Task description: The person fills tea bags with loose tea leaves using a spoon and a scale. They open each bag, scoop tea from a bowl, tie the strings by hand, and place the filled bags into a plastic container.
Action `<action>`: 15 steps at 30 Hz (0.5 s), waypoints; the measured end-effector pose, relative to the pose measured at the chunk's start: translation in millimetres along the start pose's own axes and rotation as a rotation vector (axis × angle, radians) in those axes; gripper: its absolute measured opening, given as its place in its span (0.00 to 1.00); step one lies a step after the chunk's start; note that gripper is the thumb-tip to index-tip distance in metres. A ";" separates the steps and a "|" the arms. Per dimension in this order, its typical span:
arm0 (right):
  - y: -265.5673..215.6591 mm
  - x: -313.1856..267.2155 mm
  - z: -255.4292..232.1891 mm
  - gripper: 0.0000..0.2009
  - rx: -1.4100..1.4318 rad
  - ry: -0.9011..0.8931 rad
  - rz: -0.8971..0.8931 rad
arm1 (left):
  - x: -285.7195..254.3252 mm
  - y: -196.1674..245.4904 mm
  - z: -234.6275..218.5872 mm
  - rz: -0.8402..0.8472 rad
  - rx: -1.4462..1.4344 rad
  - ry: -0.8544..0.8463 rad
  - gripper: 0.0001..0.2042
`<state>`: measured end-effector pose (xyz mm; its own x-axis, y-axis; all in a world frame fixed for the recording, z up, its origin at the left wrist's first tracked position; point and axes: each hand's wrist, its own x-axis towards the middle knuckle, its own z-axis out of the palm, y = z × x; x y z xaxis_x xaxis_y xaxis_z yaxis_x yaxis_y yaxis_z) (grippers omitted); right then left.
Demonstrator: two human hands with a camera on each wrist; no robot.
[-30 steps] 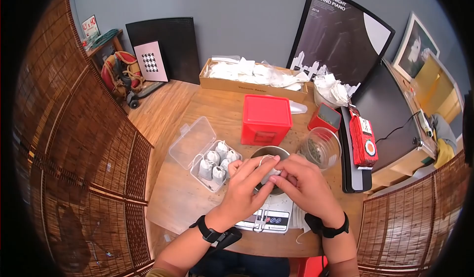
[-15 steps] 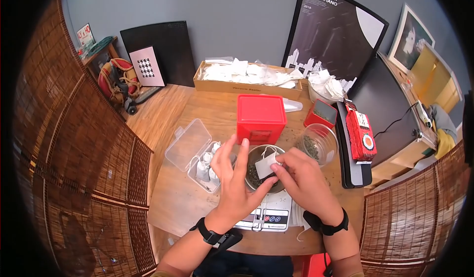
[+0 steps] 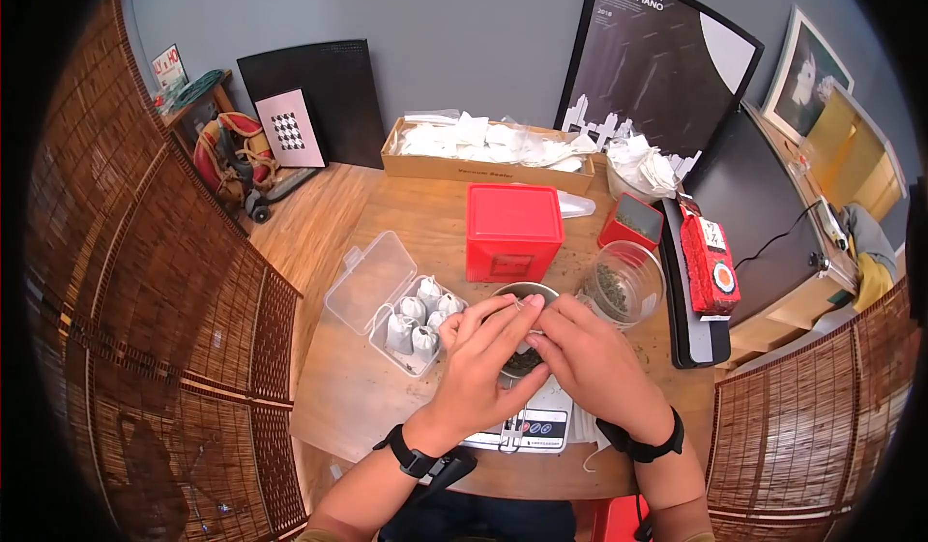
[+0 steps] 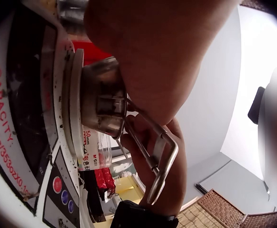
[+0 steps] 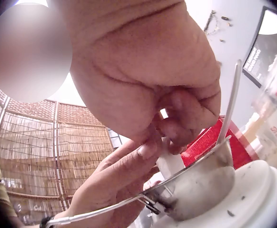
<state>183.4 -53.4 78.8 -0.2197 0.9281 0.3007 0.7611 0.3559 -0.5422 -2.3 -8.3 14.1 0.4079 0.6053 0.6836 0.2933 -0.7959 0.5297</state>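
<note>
Both hands meet above a metal pot [image 3: 539, 289] holding dark leaves, on a white scale [image 3: 553, 409]. My left hand [image 3: 472, 376] has its fingertips on the upper part of a small white bag, touching the right fingertips. The right hand [image 3: 601, 366] pinches that bag from the other side. Fingers hide most of it in the head view; in the right wrist view the pale bag [image 5: 169, 162] hangs below the fingers, over the pot [image 5: 200, 190]. In the left wrist view, the pot [image 4: 98, 97] has a wire handle [image 4: 169, 159] sticking out.
Left of the pot, an open clear box [image 3: 372, 291] holds several filled bags [image 3: 399, 333]. Behind stand a red tin [image 3: 514, 228] and a carton [image 3: 445, 166] of white bags. At the right are a clear tub [image 3: 646, 295] of leaves and a red packet [image 3: 710, 262].
Half a second ago my left hand was spread apart from the bag; it has moved right and its fingertips have come back together with the right hand's at the bag.
</note>
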 end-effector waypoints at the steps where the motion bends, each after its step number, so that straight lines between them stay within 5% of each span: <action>1: -0.9 -0.1 -0.5 0.09 0.001 0.000 0.000 | -0.1 -0.1 0.3 -0.011 -0.023 -0.001 0.41; 7: 3.1 -0.7 -1.6 0.07 0.005 0.016 -0.032 | 1.7 3.0 0.3 -0.141 -0.224 0.053 0.42; 15: 2.8 0.0 -2.3 0.08 0.026 0.009 -0.010 | -0.2 -1.0 0.3 -0.074 -0.132 -0.006 0.39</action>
<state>186.9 -52.6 79.1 -0.2215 0.9236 0.3130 0.7426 0.3678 -0.5597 -2.5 -7.6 13.4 0.3947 0.6615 0.6377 0.2069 -0.7402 0.6398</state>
